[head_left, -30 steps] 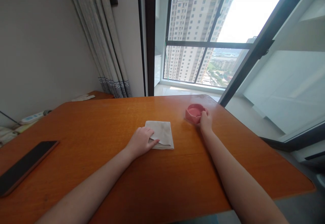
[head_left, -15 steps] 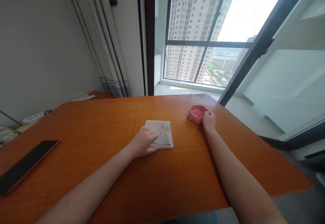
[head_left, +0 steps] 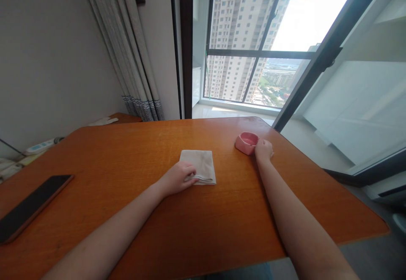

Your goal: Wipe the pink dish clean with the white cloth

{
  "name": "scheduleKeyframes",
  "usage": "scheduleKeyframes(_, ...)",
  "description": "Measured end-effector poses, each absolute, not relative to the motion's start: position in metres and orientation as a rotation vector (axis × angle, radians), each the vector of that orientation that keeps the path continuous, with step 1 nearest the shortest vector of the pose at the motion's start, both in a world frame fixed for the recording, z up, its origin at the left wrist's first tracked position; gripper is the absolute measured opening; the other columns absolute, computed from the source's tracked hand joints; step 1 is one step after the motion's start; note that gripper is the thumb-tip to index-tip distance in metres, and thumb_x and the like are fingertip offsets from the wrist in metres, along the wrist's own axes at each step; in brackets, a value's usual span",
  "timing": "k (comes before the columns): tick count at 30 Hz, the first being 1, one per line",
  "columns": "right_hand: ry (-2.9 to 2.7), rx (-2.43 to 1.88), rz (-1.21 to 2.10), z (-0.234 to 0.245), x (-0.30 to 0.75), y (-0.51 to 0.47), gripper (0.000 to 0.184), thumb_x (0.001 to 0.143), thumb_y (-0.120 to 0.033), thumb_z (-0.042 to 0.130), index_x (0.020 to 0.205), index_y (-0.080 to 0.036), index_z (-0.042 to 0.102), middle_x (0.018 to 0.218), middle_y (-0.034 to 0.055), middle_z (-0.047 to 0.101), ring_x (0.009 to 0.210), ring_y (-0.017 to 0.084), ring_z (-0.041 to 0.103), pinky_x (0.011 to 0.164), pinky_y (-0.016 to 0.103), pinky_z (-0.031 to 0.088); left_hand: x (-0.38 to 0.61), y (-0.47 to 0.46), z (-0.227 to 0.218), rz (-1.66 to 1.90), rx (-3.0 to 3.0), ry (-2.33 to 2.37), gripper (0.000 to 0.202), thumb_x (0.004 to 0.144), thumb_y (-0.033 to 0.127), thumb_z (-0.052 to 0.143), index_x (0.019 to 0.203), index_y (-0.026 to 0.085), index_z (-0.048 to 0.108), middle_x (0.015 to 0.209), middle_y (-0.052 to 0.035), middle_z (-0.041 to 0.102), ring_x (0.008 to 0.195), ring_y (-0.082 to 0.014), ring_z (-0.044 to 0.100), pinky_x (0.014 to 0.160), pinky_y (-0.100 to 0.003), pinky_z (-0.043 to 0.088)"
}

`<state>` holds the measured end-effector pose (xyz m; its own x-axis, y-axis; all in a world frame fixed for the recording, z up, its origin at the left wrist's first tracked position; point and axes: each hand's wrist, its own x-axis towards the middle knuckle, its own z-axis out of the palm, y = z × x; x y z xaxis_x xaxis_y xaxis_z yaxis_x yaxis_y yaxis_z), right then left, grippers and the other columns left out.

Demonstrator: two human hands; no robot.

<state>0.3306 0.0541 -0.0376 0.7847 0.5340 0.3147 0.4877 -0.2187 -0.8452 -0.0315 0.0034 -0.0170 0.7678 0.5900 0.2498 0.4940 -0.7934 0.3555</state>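
Left hand (head_left: pixel 175 179) lay on cloth (head_left: pixel 199 166), fingers curled over its near-left edge, right hand (head_left: pixel 263 149) fingers closed against pink bowl (head_left: pixel 246 142) on table (head_left: pixel 133 157)

left hand (head_left: pixel 176 179): flat, fingers curled | right hand (head_left: pixel 263 150): grip seemingly closed

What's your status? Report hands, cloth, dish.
Left hand gripping folded cloth at its near-left corner. Right hand touching pink dish. Phone far left, clear.
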Motion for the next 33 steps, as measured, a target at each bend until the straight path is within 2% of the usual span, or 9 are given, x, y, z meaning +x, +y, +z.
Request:
scheduleKeyframes(5,-0.962,-1.591,-0.272,-0.012,0.295,0.038,0.047,0.083,-0.029,0.036,0.126,-0.015,0.049,0.139,0.0135,0.041,0.131,0.027,0.033,0.108,0.049,0.020,-0.033,0.006,-0.019,0.523,2.651,0.843,0.007,0.078,0.022,0.053,0.081,0.018,0.059,0.079,-0.0031,0.058,0.074,-0.0161,0.052,0.069,-0.026,0.038)
scheduleKeyframes(9,-1.513,-1.305,-0.030,0.000,0.239,0.023,0.035,0.085,-0.027,0.041,0.115,-0.019,0.058,0.096,0.0076,0.065,0.091,0.021,0.058,0.086,0.036,0.041,-0.033,0.004,-0.021,0.586,2.746,0.880,0.013,0.085,0.023,0.047,0.081,0.018,0.058,0.081,-0.0049,0.059,0.078,-0.0173,0.052,0.073,-0.028,0.039)
scheduleKeyframes(12,-1.803,-1.349,0.254,-0.005,0.203,0.016,0.025,0.087,-0.029,0.044,0.099,-0.022,0.064,0.069,0.0010,0.062,0.065,0.017,0.055,0.066,0.028,0.040,-0.029,-0.001,-0.021,0.617,2.835,0.900,0.018,0.090,0.023,0.040,0.087,0.018,0.058,0.087,-0.0064,0.059,0.082,-0.0180,0.053,0.074,-0.028,0.039)
scheduleKeyframes(15,-1.992,-1.528,0.305,-0.012,0.189,0.015,0.022,0.088,-0.028,0.044,0.085,-0.021,0.065,0.067,0.0009,0.062,0.063,0.016,0.054,0.061,0.025,0.036,-0.023,-0.006,-0.019,0.430,2.907,0.818,0.018,0.090,0.020,0.040,0.086,0.019,0.058,0.084,-0.0044,0.058,0.077,-0.0160,0.053,0.068,-0.025,0.039)
scheduleKeyframes(21,-2.062,-1.835,0.401,-0.012,0.198,0.015,0.022,0.089,-0.032,0.046,0.096,-0.018,0.061,0.083,0.0043,0.067,0.074,0.016,0.060,0.065,0.025,0.039,-0.021,-0.009,-0.018,0.331,2.858,0.755,0.017,0.089,0.031,0.047,0.090,0.019,0.059,0.088,-0.0044,0.060,0.078,-0.0162,0.056,0.067,-0.025,0.041)
scheduleKeyframes(24,-2.055,-1.887,0.386,-0.009,0.194,0.008,0.049,0.082,-0.045,0.056,0.121,-0.015,0.052,0.105,0.0120,0.065,0.093,0.024,0.061,0.075,0.031,0.043,-0.020,-0.010,-0.020,0.356,2.858,0.733,0.018,0.090,0.028,0.044,0.088,0.019,0.060,0.085,-0.0045,0.061,0.076,-0.0159,0.057,0.067,-0.025,0.041)
scheduleKeyframes(26,-2.051,-1.898,0.222,-0.008,0.185,0.000,0.065,0.078,-0.041,0.062,0.134,-0.014,0.042,0.128,0.0178,0.054,0.116,0.032,0.050,0.091,0.040,0.040,-0.019,-0.012,-0.020,0.407,2.852,0.665,0.021,0.091,0.029,0.043,0.088,0.019,0.061,0.084,-0.0049,0.062,0.076,-0.0157,0.057,0.067,-0.025,0.042)
scheduleKeyframes(29,-2.155,-1.726,-0.003,-0.014,0.164,-0.015,0.061,0.082,-0.022,0.054,0.140,-0.014,0.036,0.146,0.0169,0.036,0.134,0.033,0.030,0.107,0.047,0.025,-0.021,-0.013,-0.020,0.593,2.810,0.608,0.023,0.091,0.032,0.043,0.089,0.017,0.061,0.084,-0.0064,0.063,0.077,-0.0162,0.057,0.069,-0.026,0.042)
scheduleKeyframes(33,-2.454,-1.299,0.149,-0.028,0.148,-0.034,0.049,0.089,-0.028,0.047,0.137,-0.018,0.042,0.143,0.0116,0.042,0.132,0.027,0.035,0.108,0.044,0.030,-0.027,-0.009,-0.019,0.854,2.731,0.710,0.024,0.092,0.027,0.038,0.087,0.016,0.059,0.080,-0.0069,0.063,0.075,-0.0160,0.056,0.068,-0.026,0.042)
